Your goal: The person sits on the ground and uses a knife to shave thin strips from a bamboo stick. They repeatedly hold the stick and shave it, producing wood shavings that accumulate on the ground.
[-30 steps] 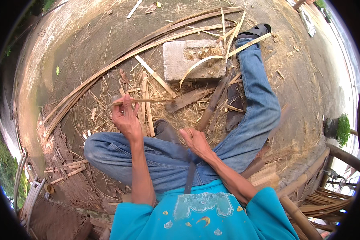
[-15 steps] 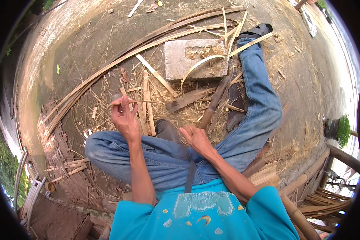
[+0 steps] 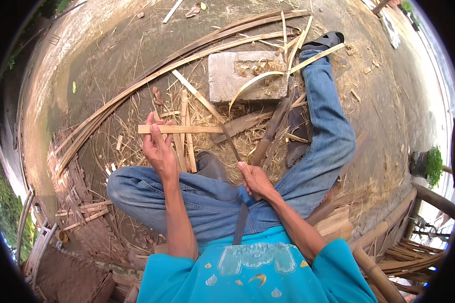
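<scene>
A person seated on bare packed earth grips a short, flat, pale bamboo slat (image 3: 179,129) in the left hand (image 3: 159,149), fingers curled shut around its left end so that the strip juts level to the right, above the litter of shavings. The right hand (image 3: 255,179) is clenched around the handle of a dark, narrow-bladed knife (image 3: 231,143), whose blade slants up and to the left, its tip close under the free right end of the slat; whether steel touches bamboo cannot be told. Both hands hover over the person's blue denim-clad legs (image 3: 318,131), one knee folded in, the other leg stretched toward a black sandal (image 3: 326,39). Ahead of the hands lies a rough, grey rectangular concrete block (image 3: 227,81) strewn with curled peelings, well apart from the slat. Long, thin, tan bamboo strips (image 3: 151,76) sweep in an arc across the ground beyond it, smooth and springy, while short split offcuts and straw-like fibres carpet the dirt around the knees. A mat of woven bamboo (image 3: 78,202) lies to the left.
</scene>
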{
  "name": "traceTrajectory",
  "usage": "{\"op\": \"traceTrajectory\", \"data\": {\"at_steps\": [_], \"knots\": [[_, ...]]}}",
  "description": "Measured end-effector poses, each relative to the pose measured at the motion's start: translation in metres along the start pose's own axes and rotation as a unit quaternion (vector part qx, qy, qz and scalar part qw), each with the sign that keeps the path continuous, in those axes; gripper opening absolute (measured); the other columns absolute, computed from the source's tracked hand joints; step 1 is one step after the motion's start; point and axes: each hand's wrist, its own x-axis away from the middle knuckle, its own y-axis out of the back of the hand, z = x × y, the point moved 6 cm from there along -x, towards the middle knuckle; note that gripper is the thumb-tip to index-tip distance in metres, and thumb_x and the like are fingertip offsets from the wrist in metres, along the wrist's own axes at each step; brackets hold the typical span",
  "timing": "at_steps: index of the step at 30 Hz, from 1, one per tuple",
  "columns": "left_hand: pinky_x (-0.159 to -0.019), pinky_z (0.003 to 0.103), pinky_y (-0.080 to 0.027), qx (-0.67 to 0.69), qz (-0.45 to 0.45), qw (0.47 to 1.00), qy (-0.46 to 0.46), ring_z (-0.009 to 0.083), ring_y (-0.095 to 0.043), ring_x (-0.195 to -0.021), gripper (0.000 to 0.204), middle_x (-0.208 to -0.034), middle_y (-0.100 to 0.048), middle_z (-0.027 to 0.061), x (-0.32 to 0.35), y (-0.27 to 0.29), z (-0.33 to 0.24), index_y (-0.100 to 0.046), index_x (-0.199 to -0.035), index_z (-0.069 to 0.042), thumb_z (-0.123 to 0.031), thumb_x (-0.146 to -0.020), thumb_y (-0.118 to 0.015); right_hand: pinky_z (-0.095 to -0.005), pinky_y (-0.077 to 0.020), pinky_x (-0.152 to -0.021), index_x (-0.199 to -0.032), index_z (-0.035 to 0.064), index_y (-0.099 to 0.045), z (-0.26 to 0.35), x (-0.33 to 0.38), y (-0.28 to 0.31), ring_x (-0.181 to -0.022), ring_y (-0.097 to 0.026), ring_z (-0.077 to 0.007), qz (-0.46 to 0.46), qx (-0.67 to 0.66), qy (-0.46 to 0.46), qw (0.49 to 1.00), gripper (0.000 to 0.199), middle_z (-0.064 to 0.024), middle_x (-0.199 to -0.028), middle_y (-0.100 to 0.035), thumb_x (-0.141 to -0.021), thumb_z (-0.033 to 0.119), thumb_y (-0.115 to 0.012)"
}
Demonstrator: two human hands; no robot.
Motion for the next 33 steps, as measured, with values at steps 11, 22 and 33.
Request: {"op": "traceTrajectory", "data": {"at_steps": [11, 22, 33], "knots": [[-0.091, 0.039, -0.062, -0.031, -0.001, 0.998, -0.061, 0.0221, -0.07, -0.105, 0.032, -0.108, -0.07, 0.0114, 0.013, 0.001, -0.007, -0.056, -0.126, -0.003, -0.029, -0.108, -0.057, -0.0414, -0.0449, -0.06, -0.089, -0.0033, -0.062, 0.093, 0.053, -0.026, -0.059, -0.047, -0.0234, -0.078, 0.027, 0.21, 0.974, 0.045, -0.0168, -0.066, -0.054, -0.099, 0.039, -0.068], [-0.092, 0.041, -0.063, -0.04, -0.031, 0.996, -0.072, 0.0246, -0.068, -0.113, 0.031, -0.111, -0.068, 0.0128, 0.017, 0.002, 0.001, -0.054, -0.126, -0.002, -0.027, -0.108, -0.055, -0.0459, -0.0449, -0.059, -0.08, -0.0022, -0.057, 0.031, 0.0, -0.029, -0.057, -0.054, -0.0326, -0.076, 0.034, 0.167, 0.982, 0.048, -0.0204, -0.065, -0.057, -0.101, 0.04, -0.066], [-0.091, 0.04, -0.063, -0.008, -0.019, 0.998, -0.067, 0.0254, -0.071, -0.107, 0.029, -0.109, -0.068, 0.0137, 0.013, 0.0, 0.001, -0.054, -0.126, -0.002, -0.026, -0.109, -0.053, -0.054, -0.0532, -0.073, -0.095, -0.0042, -0.067, 0.02, -0.008, -0.016, -0.079, -0.069, -0.0492, -0.094, 0.122, 0.11, 0.982, 0.054, -0.0306, -0.078, -0.068, -0.1, 0.049, -0.06]]}}
